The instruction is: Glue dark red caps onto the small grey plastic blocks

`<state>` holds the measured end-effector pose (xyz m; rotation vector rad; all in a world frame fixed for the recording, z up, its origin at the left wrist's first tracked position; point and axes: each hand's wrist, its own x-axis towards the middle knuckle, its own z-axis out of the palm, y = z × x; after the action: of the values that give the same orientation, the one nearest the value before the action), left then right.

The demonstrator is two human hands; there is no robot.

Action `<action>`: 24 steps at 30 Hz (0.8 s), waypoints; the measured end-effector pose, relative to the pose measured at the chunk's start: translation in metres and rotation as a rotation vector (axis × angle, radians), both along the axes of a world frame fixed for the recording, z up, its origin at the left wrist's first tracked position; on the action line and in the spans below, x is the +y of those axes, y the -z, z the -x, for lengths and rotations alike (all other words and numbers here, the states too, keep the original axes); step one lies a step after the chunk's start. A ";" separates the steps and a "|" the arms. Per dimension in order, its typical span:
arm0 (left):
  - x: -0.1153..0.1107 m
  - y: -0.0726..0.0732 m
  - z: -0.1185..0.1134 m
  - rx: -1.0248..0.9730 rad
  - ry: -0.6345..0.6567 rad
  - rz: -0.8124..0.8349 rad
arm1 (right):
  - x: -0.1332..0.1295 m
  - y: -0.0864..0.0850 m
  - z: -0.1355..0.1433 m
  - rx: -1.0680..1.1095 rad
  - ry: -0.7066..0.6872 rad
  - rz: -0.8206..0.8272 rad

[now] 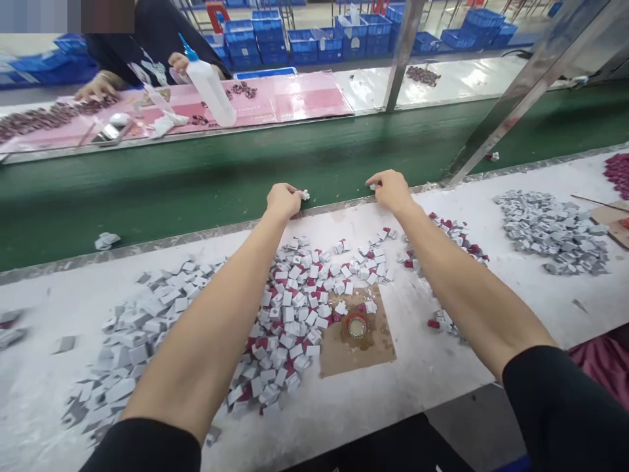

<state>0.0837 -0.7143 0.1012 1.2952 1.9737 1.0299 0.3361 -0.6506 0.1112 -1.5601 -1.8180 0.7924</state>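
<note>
Both arms reach forward to the green belt's near edge. My left hand (pixel 285 199) pinches a small white piece (pixel 305 195) at its fingertips, over the belt (pixel 196 190). To the right, my right hand (pixel 392 189) is closed on another small white piece (pixel 373 187), partly hidden by the fingers. Under and between my arms lie many grey-white blocks (pixel 295 301), some with dark red parts. A brown cardboard square (pixel 339 354) holds a small round cap (pixel 356 326) with wet glue-like liquid around it.
A metal post (pixel 496 124) slants up beside my right hand. White pieces (pixel 107 240) sit on the belt at left. Another grey pile (pixel 553 233) lies at right. Across the belt are a person's hand (pixel 101 86), a white bottle (pixel 211 88) and blue crates (pixel 268 36).
</note>
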 end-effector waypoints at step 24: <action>-0.296 -0.053 -0.090 -0.431 0.336 -0.161 | -0.306 -0.034 -0.043 0.552 -0.348 0.108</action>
<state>0.1741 -1.0099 0.1541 1.2997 1.3263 1.1949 0.3792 -0.9567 0.1453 -0.9523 -1.6546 1.3488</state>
